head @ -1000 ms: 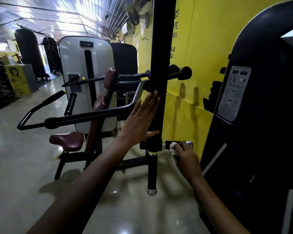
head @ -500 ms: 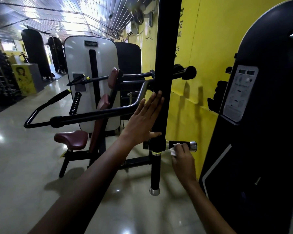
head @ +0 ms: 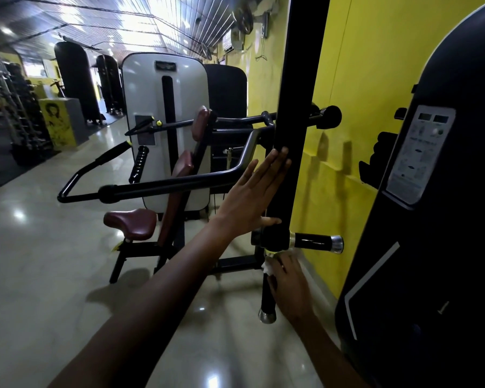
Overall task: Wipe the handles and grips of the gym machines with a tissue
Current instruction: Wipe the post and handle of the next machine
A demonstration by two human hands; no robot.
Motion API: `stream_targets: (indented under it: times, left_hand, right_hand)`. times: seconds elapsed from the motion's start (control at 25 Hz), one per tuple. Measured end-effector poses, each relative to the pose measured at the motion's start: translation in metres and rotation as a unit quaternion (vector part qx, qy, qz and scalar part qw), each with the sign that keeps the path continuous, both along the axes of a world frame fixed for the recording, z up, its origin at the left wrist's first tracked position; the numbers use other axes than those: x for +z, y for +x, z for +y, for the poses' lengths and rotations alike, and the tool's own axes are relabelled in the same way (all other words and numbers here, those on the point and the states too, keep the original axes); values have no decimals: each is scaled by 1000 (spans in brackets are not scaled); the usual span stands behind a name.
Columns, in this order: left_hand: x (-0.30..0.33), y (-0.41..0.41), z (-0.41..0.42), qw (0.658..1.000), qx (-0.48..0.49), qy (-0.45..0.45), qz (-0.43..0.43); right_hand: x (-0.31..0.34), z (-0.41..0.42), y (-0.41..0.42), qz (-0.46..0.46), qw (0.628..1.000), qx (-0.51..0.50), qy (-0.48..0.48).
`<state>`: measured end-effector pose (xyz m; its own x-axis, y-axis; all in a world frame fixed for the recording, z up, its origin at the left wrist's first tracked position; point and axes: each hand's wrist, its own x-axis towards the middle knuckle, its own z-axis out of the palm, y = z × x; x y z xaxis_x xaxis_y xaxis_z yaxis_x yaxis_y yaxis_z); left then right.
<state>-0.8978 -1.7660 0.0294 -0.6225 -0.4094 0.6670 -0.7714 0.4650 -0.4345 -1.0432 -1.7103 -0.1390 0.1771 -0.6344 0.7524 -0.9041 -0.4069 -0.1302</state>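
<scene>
A black vertical bar (head: 297, 107) of the gym machine hangs in front of me. My left hand (head: 249, 197) presses flat against it with straight fingers, thumb at the joint below. A short horizontal grip (head: 315, 242) with a chrome end cap sticks out to the right of that joint. Below the joint runs a thin vertical handle (head: 267, 303) ending in a chrome cap. My right hand (head: 290, 284) holds a white tissue (head: 267, 268) against the top of this lower handle. Most of the tissue is hidden under my fingers.
A dark machine housing (head: 431, 219) with a white instruction label stands close on the right. The yellow wall (head: 375, 65) is right behind the bar. To the left stands another machine with a maroon seat (head: 130, 223) and long black arms (head: 163, 187), on a glossy floor (head: 39, 275).
My right hand has left the short horizontal grip and dropped with the tissue to the thin vertical handle below the joint. My left hand has stayed flat on the bar.
</scene>
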Motion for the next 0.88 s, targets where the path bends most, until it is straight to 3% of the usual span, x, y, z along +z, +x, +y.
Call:
stream_targets:
  times: [0.2,0.4,0.52,0.72,0.88]
  left_hand:
    - [0,4,0,1000,-1,-7,-2]
    - [0,-4,1,1000,11,2,-8]
    - [0,-2,2,1000,11,6,-3]
    - [2,1,3,1000,15,2,-9]
    - [1,-2,3,1000,11,4,-11]
  right_hand:
    - [-18,-2,-9,122,992,33,28]
    - [7,1,-20,-16,1000,5,20]
    - [13,-6,-3,62,998,11,13]
    - [-29,7,-2,160,981,68,85]
    - [-14,7,-14,131,990,23,35]
